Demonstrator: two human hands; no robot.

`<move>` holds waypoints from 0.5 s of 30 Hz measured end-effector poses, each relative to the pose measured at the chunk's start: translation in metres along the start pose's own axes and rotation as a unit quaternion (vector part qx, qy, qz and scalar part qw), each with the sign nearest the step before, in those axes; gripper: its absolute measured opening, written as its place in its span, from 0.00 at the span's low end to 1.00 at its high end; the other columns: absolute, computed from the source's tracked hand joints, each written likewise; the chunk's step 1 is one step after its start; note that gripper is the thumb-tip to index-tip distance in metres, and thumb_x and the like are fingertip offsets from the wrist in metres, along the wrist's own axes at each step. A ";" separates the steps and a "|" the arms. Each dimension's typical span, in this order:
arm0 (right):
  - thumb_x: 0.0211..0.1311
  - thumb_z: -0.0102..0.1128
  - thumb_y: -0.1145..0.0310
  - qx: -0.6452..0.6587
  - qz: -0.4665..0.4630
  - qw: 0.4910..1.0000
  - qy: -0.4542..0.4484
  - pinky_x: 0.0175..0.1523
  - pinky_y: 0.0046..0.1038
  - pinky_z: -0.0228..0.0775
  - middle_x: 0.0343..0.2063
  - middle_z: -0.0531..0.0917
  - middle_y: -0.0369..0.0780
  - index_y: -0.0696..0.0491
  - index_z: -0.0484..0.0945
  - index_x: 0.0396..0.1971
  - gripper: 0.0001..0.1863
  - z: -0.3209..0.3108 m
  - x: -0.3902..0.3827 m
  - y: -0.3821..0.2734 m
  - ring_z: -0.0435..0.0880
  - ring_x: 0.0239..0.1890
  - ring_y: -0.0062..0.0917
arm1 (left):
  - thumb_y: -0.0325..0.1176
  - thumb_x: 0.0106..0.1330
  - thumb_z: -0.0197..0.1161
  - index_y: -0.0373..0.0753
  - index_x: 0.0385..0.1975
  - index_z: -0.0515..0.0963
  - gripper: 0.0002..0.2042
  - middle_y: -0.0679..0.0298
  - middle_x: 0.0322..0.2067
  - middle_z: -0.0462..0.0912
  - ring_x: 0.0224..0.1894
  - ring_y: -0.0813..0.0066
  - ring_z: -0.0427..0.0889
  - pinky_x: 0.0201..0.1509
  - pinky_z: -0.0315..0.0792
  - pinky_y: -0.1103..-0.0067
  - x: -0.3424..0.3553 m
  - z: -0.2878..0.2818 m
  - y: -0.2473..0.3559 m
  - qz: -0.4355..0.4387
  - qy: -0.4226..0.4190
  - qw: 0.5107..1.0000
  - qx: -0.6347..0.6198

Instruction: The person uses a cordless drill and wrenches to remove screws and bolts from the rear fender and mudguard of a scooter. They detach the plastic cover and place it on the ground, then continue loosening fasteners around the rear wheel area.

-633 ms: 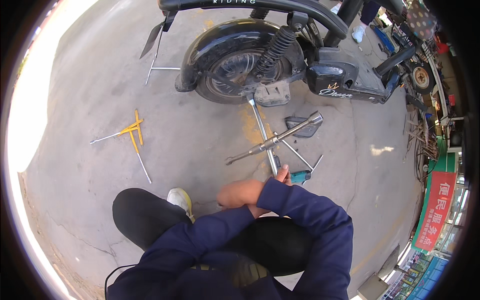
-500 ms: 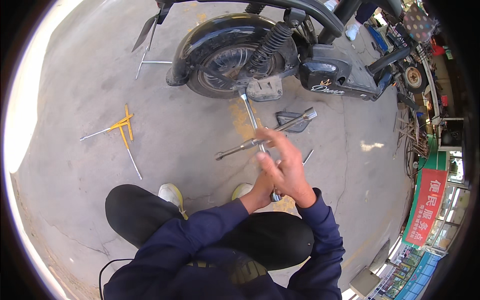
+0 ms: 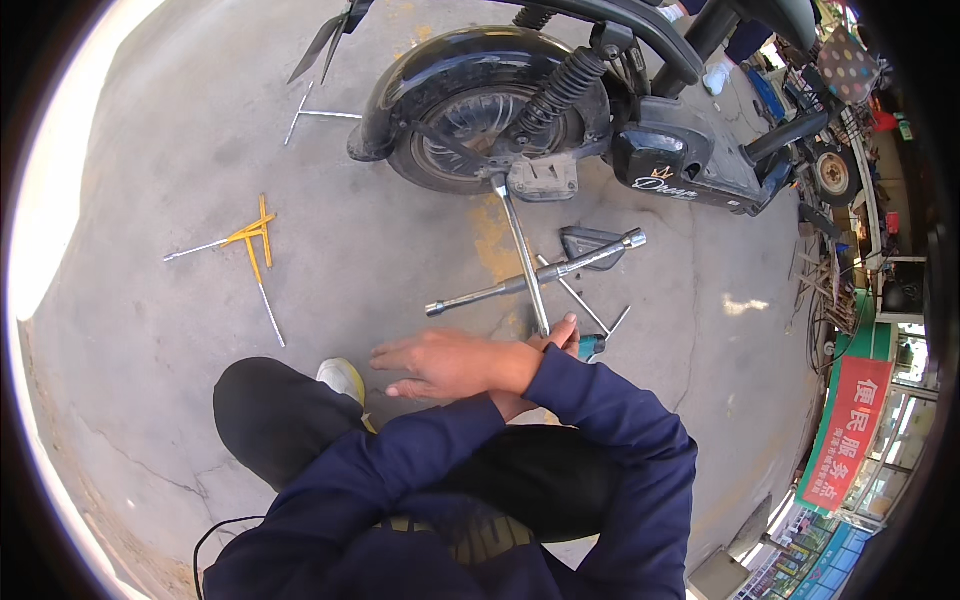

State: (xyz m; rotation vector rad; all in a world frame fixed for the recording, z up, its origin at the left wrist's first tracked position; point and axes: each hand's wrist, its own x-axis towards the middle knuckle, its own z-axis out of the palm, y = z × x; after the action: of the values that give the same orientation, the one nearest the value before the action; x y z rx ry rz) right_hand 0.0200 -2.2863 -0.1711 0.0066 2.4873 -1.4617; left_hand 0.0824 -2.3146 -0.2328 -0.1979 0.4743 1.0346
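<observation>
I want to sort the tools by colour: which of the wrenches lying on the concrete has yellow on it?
The T-shaped wrench left of the wheel; the cross wrench near the hands is bare silver.

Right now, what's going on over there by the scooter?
A person squats on the concrete beside the rear wheel of a black scooter. A cross wrench is fitted to the wheel's axle. The arms are crossed: the right hand lies flat and open, off the wrench, while the left hand is at the wrench's near end, beside a small teal tool. Whether it grips the wrench is unclear. A yellow T-handle wrench lies off to the left.
</observation>
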 end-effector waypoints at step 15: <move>0.64 0.59 0.42 -0.169 -0.006 0.909 0.382 0.68 0.41 0.61 0.56 0.75 0.50 0.62 0.69 0.60 0.39 -0.016 0.011 0.016 0.71 0.63 0.42 | 0.54 0.72 0.61 0.45 0.30 0.73 0.18 0.75 0.17 0.67 0.16 0.83 0.66 0.24 0.65 0.79 0.003 -0.023 -0.003 0.017 0.046 0.998 -0.049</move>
State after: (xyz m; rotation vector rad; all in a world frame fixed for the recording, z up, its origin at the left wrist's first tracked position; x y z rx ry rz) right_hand 0.0082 -2.2665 -0.1796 0.6108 3.3287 -1.1407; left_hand 0.0800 -2.3226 -0.2544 -0.3261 0.5117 1.0873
